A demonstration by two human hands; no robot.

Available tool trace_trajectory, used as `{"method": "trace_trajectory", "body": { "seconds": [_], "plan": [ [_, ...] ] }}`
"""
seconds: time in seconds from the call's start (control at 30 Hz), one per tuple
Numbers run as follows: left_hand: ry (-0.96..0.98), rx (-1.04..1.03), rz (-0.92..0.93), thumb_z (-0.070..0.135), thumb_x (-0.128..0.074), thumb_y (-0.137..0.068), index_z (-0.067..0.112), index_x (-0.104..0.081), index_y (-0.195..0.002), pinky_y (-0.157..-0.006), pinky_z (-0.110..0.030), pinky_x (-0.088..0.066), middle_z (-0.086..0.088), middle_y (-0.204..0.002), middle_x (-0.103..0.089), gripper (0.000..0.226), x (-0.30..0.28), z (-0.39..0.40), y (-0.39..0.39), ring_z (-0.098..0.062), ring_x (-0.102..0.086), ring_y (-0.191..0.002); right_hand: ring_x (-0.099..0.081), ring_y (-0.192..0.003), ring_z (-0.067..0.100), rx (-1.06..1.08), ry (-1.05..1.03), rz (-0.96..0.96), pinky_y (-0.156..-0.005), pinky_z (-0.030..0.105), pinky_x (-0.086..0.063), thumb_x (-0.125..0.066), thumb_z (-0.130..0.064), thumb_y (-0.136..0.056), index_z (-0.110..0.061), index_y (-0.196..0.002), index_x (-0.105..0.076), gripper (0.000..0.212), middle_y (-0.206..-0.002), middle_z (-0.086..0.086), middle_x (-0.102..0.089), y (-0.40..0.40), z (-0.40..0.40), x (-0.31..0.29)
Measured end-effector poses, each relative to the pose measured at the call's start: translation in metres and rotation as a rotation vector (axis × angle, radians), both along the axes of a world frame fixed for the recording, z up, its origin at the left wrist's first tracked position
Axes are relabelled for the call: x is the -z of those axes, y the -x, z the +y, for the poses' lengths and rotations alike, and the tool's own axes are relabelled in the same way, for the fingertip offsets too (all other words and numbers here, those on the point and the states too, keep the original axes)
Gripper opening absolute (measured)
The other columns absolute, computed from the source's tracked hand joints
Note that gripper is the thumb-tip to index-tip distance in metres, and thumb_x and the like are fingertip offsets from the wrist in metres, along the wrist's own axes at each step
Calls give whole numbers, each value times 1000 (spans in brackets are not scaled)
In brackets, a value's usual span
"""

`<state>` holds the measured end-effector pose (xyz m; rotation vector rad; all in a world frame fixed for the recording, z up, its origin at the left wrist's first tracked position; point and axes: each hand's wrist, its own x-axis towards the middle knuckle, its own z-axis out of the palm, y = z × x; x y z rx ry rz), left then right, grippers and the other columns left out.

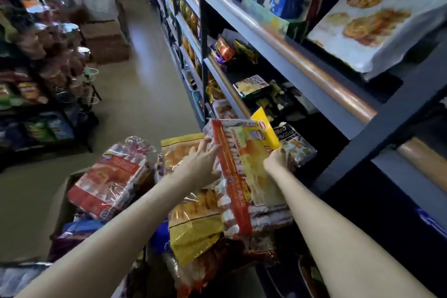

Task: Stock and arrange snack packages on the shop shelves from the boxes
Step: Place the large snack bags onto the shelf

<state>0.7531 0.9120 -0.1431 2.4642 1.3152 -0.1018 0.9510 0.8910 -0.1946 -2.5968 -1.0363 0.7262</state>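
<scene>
Head view: reaching forward with both bare arms over a heap of snack packages. Left hand lying flat with fingers spread and straight, pressing against the left edge of an upright red-and-yellow biscuit package. Right hand curling around the right edge of the same package, gripping it beside a yellow packet. Package standing tilted between both hands, just in front of the lower dark metal shelf, leaning on a gold-yellow snack bag. Lying to the left, on top of an open cardboard box: a red-and-clear bread-style package. Sitting on the lower shelf behind the right hand: a dark popcorn-style bag, print too blurred to read. Resting on the upper right shelf: a white cookie package. Running away to the left: beige aisle floor.
</scene>
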Motion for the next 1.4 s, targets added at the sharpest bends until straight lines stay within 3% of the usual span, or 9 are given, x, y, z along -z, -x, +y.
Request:
{"method": "trace_trajectory", "body": {
  "seconds": [0.2,0.4,0.63,0.8,0.9,1.0,1.13,1.3,1.4],
  "plan": [
    [-49,297,226,53,-59,-83,32,3,-149,-113,-61,-11,5,-158,5,94,27,36,-27,-32,5,-144,-52,-114,34,23,35,-263,-89,39,-45,-32,3,-95,1,-118,-56,33,-125,19,-54,-28,4,9],
    [19,224,116,52,-62,-80,30,4,-149,-114,-56,-5,8,-158,1,98,23,63,-28,-25,7,-145,-59,-106,33,-96,55,-310,-79,36,-49,-42,4,-92,-1,-110,-61,26,-117,17,-62,-19,13,-14],
    [-502,483,-13,46,-75,-71,32,18,-144,-114,-52,-3,7,-157,9,118,-26,75,-22,-26,11,-145,-57,-103,38,-206,-175,-272,-72,36,-44,-43,-1,-94,-3,-101,-53,13,-114,20,-58,24,-13,-125],
    [-821,631,-120,54,-88,-42,25,-11,-149,-105,-62,-19,-9,-157,-5,135,-80,48,3,-31,-5,-141,-56,-94,37,-296,-296,-383,-62,34,-35,-46,-1,-92,-8,-79,-41,16,-94,19,-57,77,-84,-191],
    [-946,771,-235,54,-89,-39,20,-17,-148,-104,-62,-21,-13,-154,-11,135,-117,7,5,-33,-13,-138,-47,-81,24,-197,-291,-456,-51,32,-30,-45,-1,-93,-17,-65,-27,37,-81,8,-46,88,-148,-235],
    [-1031,871,-290,60,-85,-41,16,-9,-150,-108,-60,-13,-11,-157,-3,139,-149,-43,-3,-32,-6,-142,-52,-83,25,-101,-311,-521,-69,41,-47,-45,-1,-92,-16,-64,-29,36,-76,5,-43,98,-218,-286],
    [-1112,1006,-360,70,-77,-44,8,-5,-148,-111,-58,-5,-15,-157,-1,140,-193,-128,-34,-29,6,-145,-59,-95,37,-11,-244,-737,-76,43,-47,-45,-3,-94,-12,-76,-39,20,-89,15,-49,108,-320,-337],
    [-864,1188,-249,74,-62,-62,8,24,-143,-112,-54,7,-9,-157,13,136,-248,-309,-63,-27,4,-145,-55,-90,38,268,-105,-1015,-65,37,-35,-42,-7,-96,-10,-97,-44,3,-102,24,-55,118,-477,-369],
    [-741,1239,-220,68,-69,-61,8,24,-144,-114,-52,-3,-8,-158,9,139,-261,-380,-70,-31,-4,-145,-57,-97,42,383,-69,-1150,-63,37,-31,-41,-5,-96,-6,-113,-44,17,-105,24,-57,130,-532,-368]
  ]
}}
